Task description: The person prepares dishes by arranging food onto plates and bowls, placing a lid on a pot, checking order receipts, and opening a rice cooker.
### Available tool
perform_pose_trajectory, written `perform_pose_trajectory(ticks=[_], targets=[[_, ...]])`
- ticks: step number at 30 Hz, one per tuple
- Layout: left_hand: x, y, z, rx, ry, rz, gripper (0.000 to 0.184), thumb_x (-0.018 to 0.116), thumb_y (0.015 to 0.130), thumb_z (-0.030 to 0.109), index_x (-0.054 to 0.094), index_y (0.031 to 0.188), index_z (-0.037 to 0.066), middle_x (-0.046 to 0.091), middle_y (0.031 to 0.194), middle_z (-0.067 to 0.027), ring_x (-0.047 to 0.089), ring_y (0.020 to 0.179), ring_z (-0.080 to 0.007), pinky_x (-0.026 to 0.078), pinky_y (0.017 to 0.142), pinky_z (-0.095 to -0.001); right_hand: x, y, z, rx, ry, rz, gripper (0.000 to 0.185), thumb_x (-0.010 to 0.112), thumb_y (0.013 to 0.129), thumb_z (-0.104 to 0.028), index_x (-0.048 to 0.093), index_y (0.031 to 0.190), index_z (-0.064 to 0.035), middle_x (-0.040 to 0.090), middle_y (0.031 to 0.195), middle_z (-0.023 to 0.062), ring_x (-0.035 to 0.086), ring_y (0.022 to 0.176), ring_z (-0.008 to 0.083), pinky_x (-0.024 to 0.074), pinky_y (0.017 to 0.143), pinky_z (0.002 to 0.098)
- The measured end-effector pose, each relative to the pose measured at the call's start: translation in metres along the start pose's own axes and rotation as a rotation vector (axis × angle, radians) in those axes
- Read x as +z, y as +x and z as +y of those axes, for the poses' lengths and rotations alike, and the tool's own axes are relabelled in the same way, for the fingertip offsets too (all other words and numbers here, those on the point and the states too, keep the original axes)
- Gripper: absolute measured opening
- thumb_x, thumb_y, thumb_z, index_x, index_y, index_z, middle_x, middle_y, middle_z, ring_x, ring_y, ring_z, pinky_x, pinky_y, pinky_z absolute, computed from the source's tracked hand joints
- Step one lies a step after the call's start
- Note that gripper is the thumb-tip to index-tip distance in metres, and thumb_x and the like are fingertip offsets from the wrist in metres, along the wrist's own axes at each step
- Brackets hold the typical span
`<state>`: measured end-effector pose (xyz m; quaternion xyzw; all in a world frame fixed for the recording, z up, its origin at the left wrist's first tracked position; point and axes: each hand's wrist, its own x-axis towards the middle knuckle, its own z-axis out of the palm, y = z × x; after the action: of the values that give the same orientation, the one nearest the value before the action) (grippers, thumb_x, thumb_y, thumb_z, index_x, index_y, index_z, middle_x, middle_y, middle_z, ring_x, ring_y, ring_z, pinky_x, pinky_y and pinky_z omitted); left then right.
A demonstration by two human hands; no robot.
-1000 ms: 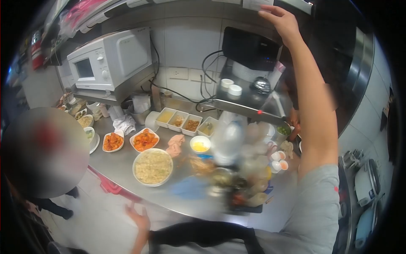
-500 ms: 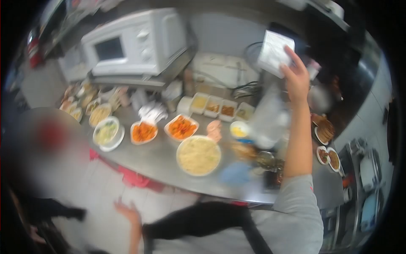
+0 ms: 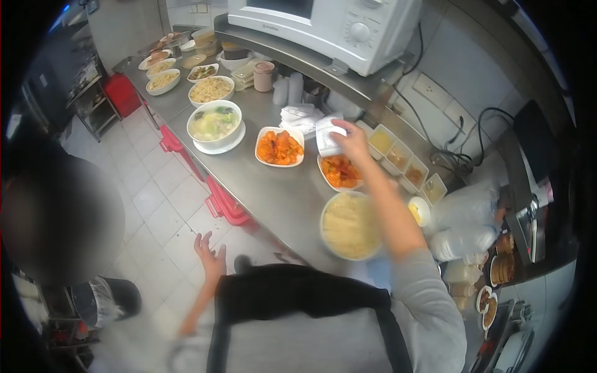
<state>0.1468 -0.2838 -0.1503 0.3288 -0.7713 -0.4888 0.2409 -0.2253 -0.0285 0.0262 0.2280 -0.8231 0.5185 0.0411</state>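
Observation:
My right hand (image 3: 353,140) pinches a white printed paper slip (image 3: 327,138) over the counter. Just left of the slip lies a pile of crumpled white papers (image 3: 298,118); I cannot tell whether they touch. Under the slip and my hand is a white bowl of orange-red food (image 3: 339,174), partly covered. A similar square bowl of orange-red food (image 3: 280,148) stands to its left. Below my forearm sits a large round bowl of pale yellow food (image 3: 349,227), partly hidden by the arm. My left hand (image 3: 211,256) hangs over the floor with fingers spread, holding nothing.
A soup bowl (image 3: 214,124) on a plate and several noodle dishes line the steel counter (image 3: 249,186). Small condiment tubs (image 3: 398,154) stand along the back under a microwave (image 3: 348,28). A person (image 3: 59,217) stands at left by a black bin (image 3: 118,301).
My right hand has brought the paper slip from high at the right down to the paper pile on the counter. The view has turned left. My left hand stays spread and low.

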Motion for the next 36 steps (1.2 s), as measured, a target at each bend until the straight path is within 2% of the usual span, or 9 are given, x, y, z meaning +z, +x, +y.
perform_pose_trajectory(ticks=[8,16,17,18,21,26,29,33,36], targets=[[-0.045,0.097,-0.02,-0.035,0.031,0.019,0.053,0.064,0.074,0.004,0.045,0.124,0.012,0.021,0.14,-0.0147,0.033,0.124,-0.033,0.042,0.091,-0.0435,0.116,0.166,0.085,-0.002,-0.006,0.352,0.055,0.078,0.063,-0.018,0.061,0.115,-0.0102,0.064,0.095,0.0102,0.059,0.084,0.0203,0.0457,0.08,0.0298],[-0.104,0.208,-0.069,0.067,0.032,0.147,0.062,0.064,0.075,0.006,0.04,0.131,0.016,0.021,0.14,-0.0142,0.037,0.119,-0.0358,0.042,0.09,-0.0475,0.135,0.164,0.1,0.297,-0.482,-0.159,0.051,0.063,0.076,-0.044,0.064,0.104,-0.0016,0.062,0.105,0.0211,0.058,0.101,0.0294,0.0455,0.086,0.0388],[-0.099,0.231,-0.097,0.133,0.06,0.15,0.065,0.065,0.073,0.005,0.039,0.132,0.014,0.023,0.139,-0.0159,0.036,0.119,-0.0346,0.04,0.092,-0.0469,0.133,0.191,0.168,0.235,-0.626,-0.484,0.052,0.061,0.079,-0.046,0.062,0.105,-0.0009,0.063,0.101,0.0213,0.059,0.099,0.0274,0.0428,0.089,0.04],[-0.098,0.242,-0.065,0.085,0.058,0.057,0.068,0.063,0.08,0.009,0.025,0.136,-0.002,0.025,0.139,-0.0197,0.026,0.129,-0.0326,0.024,0.107,-0.0448,0.121,0.151,0.028,0.375,-0.626,-0.522,0.053,0.062,0.078,-0.042,0.058,0.111,-0.0011,0.061,0.104,0.0229,0.057,0.101,0.0322,0.0412,0.092,0.0403],[-0.065,0.304,-0.139,0.341,0.181,0.2,0.057,0.063,0.078,0.014,0.039,0.129,0.006,0.037,0.129,-0.0175,0.038,0.119,-0.0299,0.034,0.098,-0.0443,0.097,0.069,-0.052,-0.146,-0.758,-0.34,0.072,0.068,0.071,-0.039,0.044,0.128,-0.0026,0.053,0.122,0.0197,0.056,0.104,0.0333,0.0441,0.09,0.0409],[-0.016,0.349,-0.13,0.244,0.215,0.089,0.056,0.072,0.074,0.024,0.05,0.124,0.015,0.036,0.125,-0.018,0.041,0.11,-0.0342,0.039,0.089,-0.0426,-0.041,-0.031,-0.242,-0.096,-0.307,-0.63,0.046,0.066,0.08,-0.018,0.052,0.123,-0.0087,0.062,0.109,0.0114,0.061,0.096,0.0208,0.0494,0.083,0.0328],[0.001,0.332,-0.1,0.298,0.224,0.084,0.055,0.074,0.073,0.025,0.052,0.122,0.015,0.039,0.119,-0.0194,0.043,0.104,-0.0358,0.04,0.086,-0.0426,-0.156,-0.061,-0.294,0.019,-0.257,-0.049,0.026,0.062,0.078,-0.003,0.063,0.104,-0.0052,0.066,0.098,0.0081,0.062,0.089,0.0136,0.0498,0.078,0.0286],[0.015,0.309,-0.087,0.327,0.184,0.054,0.057,0.075,0.071,0.023,0.051,0.122,0.016,0.039,0.119,-0.0214,0.042,0.104,-0.0363,0.04,0.086,-0.0437,-0.329,-0.068,-0.309,-0.463,-0.999,1.11,0.025,0.048,0.077,0.0,0.066,0.093,-0.0051,0.065,0.093,0.0118,0.062,0.088,0.0253,0.0488,0.08,0.0334],[0.02,0.267,-0.063,0.244,0.118,0.006,0.055,0.073,0.073,0.023,0.051,0.122,0.014,0.039,0.119,-0.0221,0.042,0.105,-0.0368,0.039,0.087,-0.0445,-0.419,-0.084,-0.321,-0.521,-1.304,1.223,0.037,0.045,0.077,0.004,0.062,0.108,-0.0087,0.061,0.105,0.0106,0.06,0.096,0.0236,0.0459,0.085,0.0316]])
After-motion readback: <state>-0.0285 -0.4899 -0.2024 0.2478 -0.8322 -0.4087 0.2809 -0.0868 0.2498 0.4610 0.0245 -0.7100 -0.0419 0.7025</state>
